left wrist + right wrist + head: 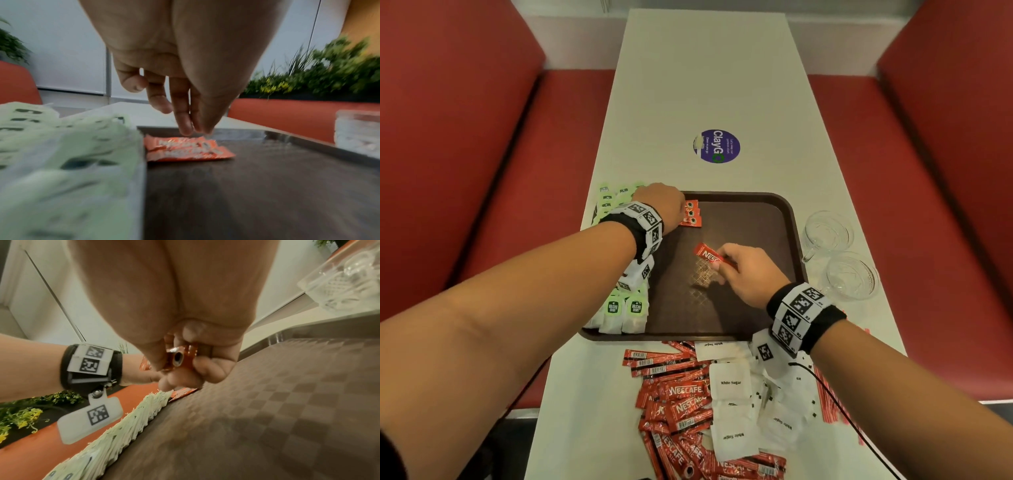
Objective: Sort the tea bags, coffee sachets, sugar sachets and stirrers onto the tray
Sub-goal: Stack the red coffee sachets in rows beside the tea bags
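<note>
— Most of the sorting was left, wasn't it? What lay nearest?

— A loose heap of coffee sachets (681,404) on the table (709,85) just near of the tray (756,219), with the sugar sachets (736,397) beside them to the right, and the red stirrers (828,397) at the right edge. None of those sugar sachets or stirrers were on the tray yet.

— And on the tray itself?

— Along its left side ran a row of tea bags (625,308), packed from near corner to far. I judged that group finished or close to it.

— The hands?

— Over the middle of the tray, the right hand (748,274) had its fingers curled round a single coffee sachet (710,256), held above the surface. Farther off, the left hand (662,205) reached to the far left corner, its fingers (185,116) straight and close together, tips down on a small stack of placed coffee sachets (691,214).

— So the coffee had only begun?

— A few down, one in hand, the heap still waiting. Two glass cups (839,253) stood right of the tray.
</note>
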`<state>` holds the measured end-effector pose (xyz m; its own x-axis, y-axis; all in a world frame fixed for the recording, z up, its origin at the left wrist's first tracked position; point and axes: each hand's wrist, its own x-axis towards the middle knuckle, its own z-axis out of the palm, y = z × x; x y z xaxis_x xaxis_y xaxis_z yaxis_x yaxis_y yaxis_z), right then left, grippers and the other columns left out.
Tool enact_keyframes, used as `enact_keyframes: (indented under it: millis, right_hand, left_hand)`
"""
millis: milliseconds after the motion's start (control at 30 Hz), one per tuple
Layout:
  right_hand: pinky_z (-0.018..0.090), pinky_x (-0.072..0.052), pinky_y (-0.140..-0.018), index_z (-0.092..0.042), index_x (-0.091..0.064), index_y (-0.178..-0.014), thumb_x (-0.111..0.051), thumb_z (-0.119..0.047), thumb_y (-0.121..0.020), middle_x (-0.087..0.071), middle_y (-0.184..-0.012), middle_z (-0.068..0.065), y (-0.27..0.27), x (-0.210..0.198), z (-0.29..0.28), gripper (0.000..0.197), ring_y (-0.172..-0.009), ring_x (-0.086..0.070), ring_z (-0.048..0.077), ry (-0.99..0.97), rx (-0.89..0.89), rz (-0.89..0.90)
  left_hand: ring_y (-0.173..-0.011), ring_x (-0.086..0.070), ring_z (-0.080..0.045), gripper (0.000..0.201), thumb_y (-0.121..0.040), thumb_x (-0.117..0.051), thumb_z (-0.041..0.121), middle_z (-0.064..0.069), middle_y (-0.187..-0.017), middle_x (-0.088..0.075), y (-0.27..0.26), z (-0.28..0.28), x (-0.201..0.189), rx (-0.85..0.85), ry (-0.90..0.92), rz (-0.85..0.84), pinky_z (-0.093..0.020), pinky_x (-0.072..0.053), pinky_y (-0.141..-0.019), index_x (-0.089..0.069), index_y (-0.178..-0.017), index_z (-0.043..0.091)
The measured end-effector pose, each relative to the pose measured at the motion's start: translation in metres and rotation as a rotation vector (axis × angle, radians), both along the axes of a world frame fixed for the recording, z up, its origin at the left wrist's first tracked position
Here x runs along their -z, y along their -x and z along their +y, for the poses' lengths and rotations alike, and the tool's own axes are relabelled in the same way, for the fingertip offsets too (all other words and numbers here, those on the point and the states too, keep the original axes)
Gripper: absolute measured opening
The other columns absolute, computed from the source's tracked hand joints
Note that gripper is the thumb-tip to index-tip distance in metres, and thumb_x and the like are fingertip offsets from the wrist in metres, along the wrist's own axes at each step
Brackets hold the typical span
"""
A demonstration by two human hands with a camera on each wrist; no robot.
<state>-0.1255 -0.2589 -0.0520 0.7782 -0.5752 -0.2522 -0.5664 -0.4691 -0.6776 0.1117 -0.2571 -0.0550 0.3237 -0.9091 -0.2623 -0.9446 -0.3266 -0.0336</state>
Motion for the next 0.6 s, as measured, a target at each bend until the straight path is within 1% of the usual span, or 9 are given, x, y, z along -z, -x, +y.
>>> enact_keyframes:
  millis: [67, 133, 200, 233, 300, 367, 467, 533, 600]
  right_hand:
    - [0.03, -0.049, -0.07, -0.028, -0.057, -0.093, -0.051, -0.035, -0.103, -0.065, -0.08, -0.006, 0.0, 0.004, -0.002, 0.014, -0.073, -0.06, 0.011, 0.02, -0.023, 0.04]
    - [0.033, -0.049, -0.071, -0.027, -0.055, -0.091, -0.05, -0.034, -0.103, -0.063, -0.082, -0.003, -0.001, 0.008, -0.002, 0.015, -0.075, -0.059, 0.015, 0.038, -0.04, 0.076]
    - [0.033, -0.047, -0.071, -0.022, -0.056, -0.092, -0.051, -0.03, -0.103, -0.063, -0.085, -0.001, -0.003, 0.009, -0.001, 0.015, -0.076, -0.059, 0.017, 0.043, -0.039, 0.08]
    - [0.031, -0.045, -0.068, -0.022, -0.056, -0.091, -0.051, -0.029, -0.103, -0.063, -0.084, 0.0, -0.004, 0.008, -0.001, 0.015, -0.075, -0.058, 0.017, 0.046, -0.035, 0.07]
    - [0.024, -0.037, -0.061, -0.025, -0.053, -0.084, -0.052, -0.028, -0.102, -0.06, -0.079, -0.003, -0.006, 0.005, 0.0, 0.018, -0.07, -0.055, 0.013, 0.055, -0.032, 0.05]
    - [0.021, -0.032, -0.057, -0.025, -0.055, -0.087, -0.054, -0.029, -0.102, -0.058, -0.077, -0.005, -0.007, 0.001, 0.0, 0.016, -0.068, -0.052, 0.009, 0.074, -0.03, 0.052]
    - [0.023, -0.035, -0.059, -0.025, -0.06, -0.092, -0.055, -0.031, -0.102, -0.06, -0.078, -0.006, -0.006, -0.001, -0.001, 0.013, -0.071, -0.054, 0.009, 0.101, -0.025, 0.057]
    - [0.026, -0.039, -0.063, -0.024, -0.062, -0.094, -0.055, -0.031, -0.102, -0.061, -0.078, -0.005, -0.006, -0.002, -0.001, 0.013, -0.073, -0.056, 0.01, 0.118, -0.038, 0.059]
    - [0.029, -0.043, -0.069, -0.02, -0.065, -0.098, -0.056, -0.031, -0.101, -0.064, -0.081, -0.003, -0.008, -0.004, 0.0, 0.015, -0.075, -0.058, 0.012, 0.128, -0.036, 0.054]
  left_hand:
    - [-0.088, -0.06, -0.022, 0.034, -0.099, -0.046, 0.046, 0.0, -0.096, -0.068, 0.011, 0.008, -0.01, 0.074, 0.114, 0.158, -0.035, -0.049, -0.08, -0.07, -0.104, 0.021]
    - [-0.085, -0.058, -0.015, 0.043, -0.099, -0.042, 0.055, 0.005, -0.093, -0.068, 0.023, 0.018, -0.022, 0.173, 0.134, 0.321, -0.032, -0.045, -0.078, -0.07, -0.102, 0.023]
    - [-0.083, -0.061, -0.009, 0.043, -0.093, -0.047, 0.062, 0.009, -0.09, -0.07, 0.03, 0.029, -0.03, 0.293, 0.074, 0.424, -0.029, -0.047, -0.077, -0.073, -0.1, 0.028]
    - [-0.081, -0.062, -0.007, 0.037, -0.091, -0.055, 0.059, 0.01, -0.088, -0.071, 0.033, 0.034, -0.031, 0.348, 0.021, 0.453, -0.026, -0.047, -0.075, -0.074, -0.1, 0.029]
    - [-0.077, -0.062, -0.008, 0.023, -0.09, -0.066, 0.044, 0.009, -0.084, -0.07, 0.034, 0.041, -0.029, 0.424, -0.053, 0.459, -0.025, -0.045, -0.072, -0.075, -0.1, 0.025]
    - [-0.075, -0.059, -0.01, 0.018, -0.091, -0.068, 0.036, 0.008, -0.08, -0.068, 0.031, 0.046, -0.029, 0.425, -0.05, 0.428, -0.024, -0.039, -0.067, -0.075, -0.1, 0.023]
    - [-0.067, -0.052, -0.002, 0.017, -0.091, -0.067, 0.035, 0.016, -0.072, -0.06, 0.025, 0.052, -0.03, 0.371, -0.029, 0.374, -0.016, -0.031, -0.06, -0.076, -0.101, 0.023]
    - [-0.07, -0.052, -0.002, 0.018, -0.093, -0.065, 0.035, 0.015, -0.078, -0.063, 0.026, 0.056, -0.031, 0.38, -0.038, 0.355, -0.018, -0.033, -0.062, -0.075, -0.104, 0.025]
    - [-0.079, -0.057, -0.009, 0.02, -0.095, -0.063, 0.034, 0.008, -0.088, -0.068, 0.032, 0.06, -0.03, 0.391, -0.036, 0.369, -0.023, -0.036, -0.069, -0.074, -0.108, 0.024]
